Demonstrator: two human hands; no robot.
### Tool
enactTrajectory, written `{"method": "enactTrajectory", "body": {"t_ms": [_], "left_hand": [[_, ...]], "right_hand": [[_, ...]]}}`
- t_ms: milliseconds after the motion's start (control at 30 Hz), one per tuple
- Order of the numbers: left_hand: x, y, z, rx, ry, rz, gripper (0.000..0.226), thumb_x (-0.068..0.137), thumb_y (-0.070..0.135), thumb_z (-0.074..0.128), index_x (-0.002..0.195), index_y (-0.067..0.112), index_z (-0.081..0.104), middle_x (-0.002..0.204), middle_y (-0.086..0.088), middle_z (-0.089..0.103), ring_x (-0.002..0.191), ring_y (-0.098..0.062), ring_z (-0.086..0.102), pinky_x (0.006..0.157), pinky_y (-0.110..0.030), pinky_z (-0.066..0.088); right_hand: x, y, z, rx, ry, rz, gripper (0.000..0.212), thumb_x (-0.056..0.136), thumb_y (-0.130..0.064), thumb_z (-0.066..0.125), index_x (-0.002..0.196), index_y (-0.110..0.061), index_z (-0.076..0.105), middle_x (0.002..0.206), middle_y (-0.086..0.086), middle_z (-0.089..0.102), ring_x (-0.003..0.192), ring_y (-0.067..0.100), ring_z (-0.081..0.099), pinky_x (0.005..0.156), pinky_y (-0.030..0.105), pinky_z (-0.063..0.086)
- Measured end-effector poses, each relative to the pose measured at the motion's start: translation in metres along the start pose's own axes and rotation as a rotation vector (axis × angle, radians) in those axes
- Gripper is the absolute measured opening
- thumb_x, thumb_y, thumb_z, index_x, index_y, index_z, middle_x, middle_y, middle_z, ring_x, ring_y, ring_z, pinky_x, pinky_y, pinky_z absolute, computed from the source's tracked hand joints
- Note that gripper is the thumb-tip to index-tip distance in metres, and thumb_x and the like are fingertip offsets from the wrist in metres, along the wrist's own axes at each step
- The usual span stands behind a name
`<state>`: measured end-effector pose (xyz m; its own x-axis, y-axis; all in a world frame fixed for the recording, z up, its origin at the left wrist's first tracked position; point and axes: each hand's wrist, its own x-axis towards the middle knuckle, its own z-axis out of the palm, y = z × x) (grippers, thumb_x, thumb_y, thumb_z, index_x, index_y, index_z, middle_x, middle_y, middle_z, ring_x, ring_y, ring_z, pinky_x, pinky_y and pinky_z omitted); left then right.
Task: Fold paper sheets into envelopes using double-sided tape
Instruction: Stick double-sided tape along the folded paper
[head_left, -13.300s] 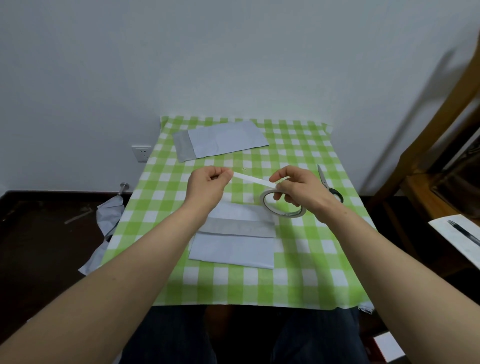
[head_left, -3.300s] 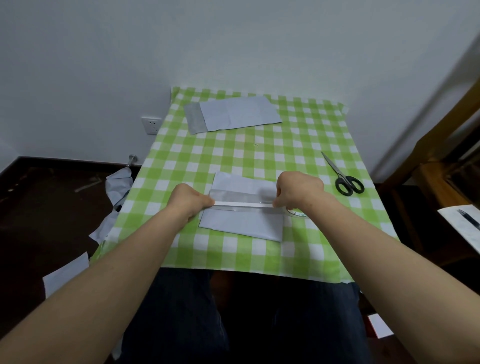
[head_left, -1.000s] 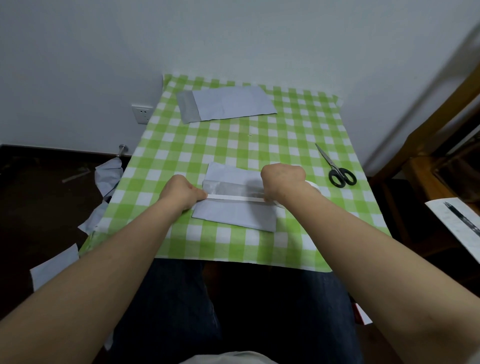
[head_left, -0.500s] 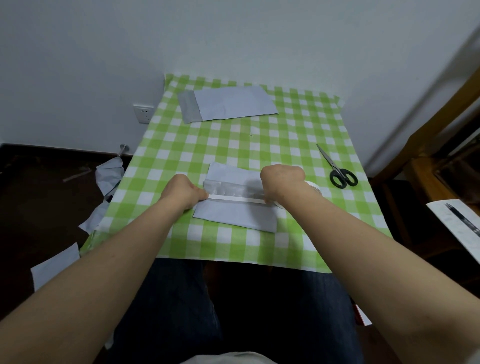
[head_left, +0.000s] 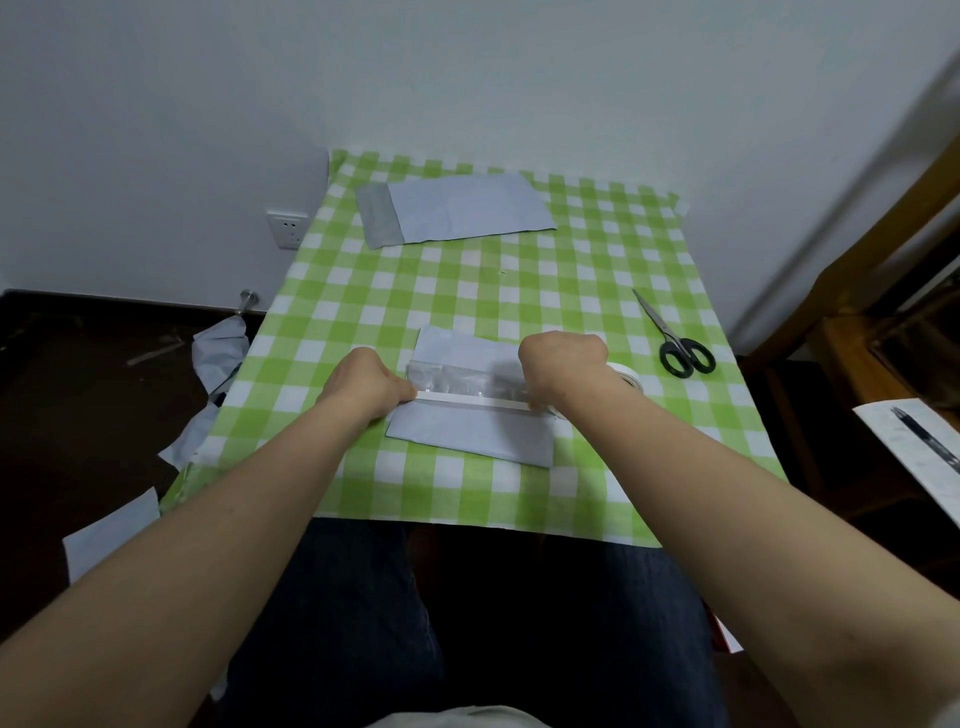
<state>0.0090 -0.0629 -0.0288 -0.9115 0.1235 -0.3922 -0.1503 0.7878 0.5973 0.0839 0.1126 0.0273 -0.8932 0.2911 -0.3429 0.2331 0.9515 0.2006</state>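
The folded paper sheet (head_left: 467, 439) lies near the front edge of the table (head_left: 467, 291). Across it runs a tape strip (head_left: 472, 401). The left hand (head_left: 363, 384) pinches one end and the right hand (head_left: 563, 364) grips the tape roll (head_left: 629, 376) (mostly hidden). Beyond lie scissors (head_left: 680, 348), then an envelope (head_left: 452, 213).

No text, label, brand or number can be read here. The white sheet (head_left: 901, 460) under the pen (head_left: 924, 439) at the right edge is too blurred to tell any print. The tape strip (head_left: 467, 401), tape roll (head_left: 628, 376) and scissors (head_left: 680, 349) show nothing legible.
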Motion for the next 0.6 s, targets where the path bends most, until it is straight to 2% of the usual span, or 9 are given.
{"method": "enactTrajectory", "body": {"t_ms": [133, 333, 600], "left_hand": [[0.001, 0.001, 0.0, 0.027, 0.0, -0.004, 0.021, 0.076, 0.021, 0.071, 0.084, 0.002, 0.068, 0.078, -0.01, 0.061, 0.069, -0.026, 0.056, 0.065, -0.031, 0.043], [-0.001, 0.006, -0.002, 0.149, 0.007, -0.004, 0.02, 0.075, 0.023, 0.068, 0.07, 0.007, 0.057, 0.069, -0.005, 0.053, 0.062, -0.024, 0.05, 0.054, -0.026, 0.035], [-0.003, 0.011, -0.002, 0.245, 0.03, 0.013, 0.016, 0.075, 0.019, 0.066, 0.069, 0.008, 0.055, 0.074, -0.006, 0.056, 0.068, -0.025, 0.054, 0.055, -0.027, 0.037]], "right_hand": [[0.0, -0.001, -0.001, -0.005, -0.008, -0.003, 0.014, 0.085, -0.006, 0.058, 0.087, -0.015, 0.048, 0.066, -0.002, 0.041, 0.078, 0.023, 0.049, 0.069, 0.028, 0.034], [-0.001, -0.005, -0.002, -0.023, -0.015, -0.007, 0.013, 0.085, -0.008, 0.058, 0.087, -0.015, 0.048, 0.066, -0.002, 0.04, 0.078, 0.022, 0.048, 0.07, 0.027, 0.034], [-0.002, -0.008, -0.002, -0.035, -0.01, -0.024, 0.014, 0.085, -0.005, 0.056, 0.087, -0.017, 0.049, 0.067, -0.002, 0.039, 0.08, 0.022, 0.048, 0.071, 0.027, 0.034]]}}
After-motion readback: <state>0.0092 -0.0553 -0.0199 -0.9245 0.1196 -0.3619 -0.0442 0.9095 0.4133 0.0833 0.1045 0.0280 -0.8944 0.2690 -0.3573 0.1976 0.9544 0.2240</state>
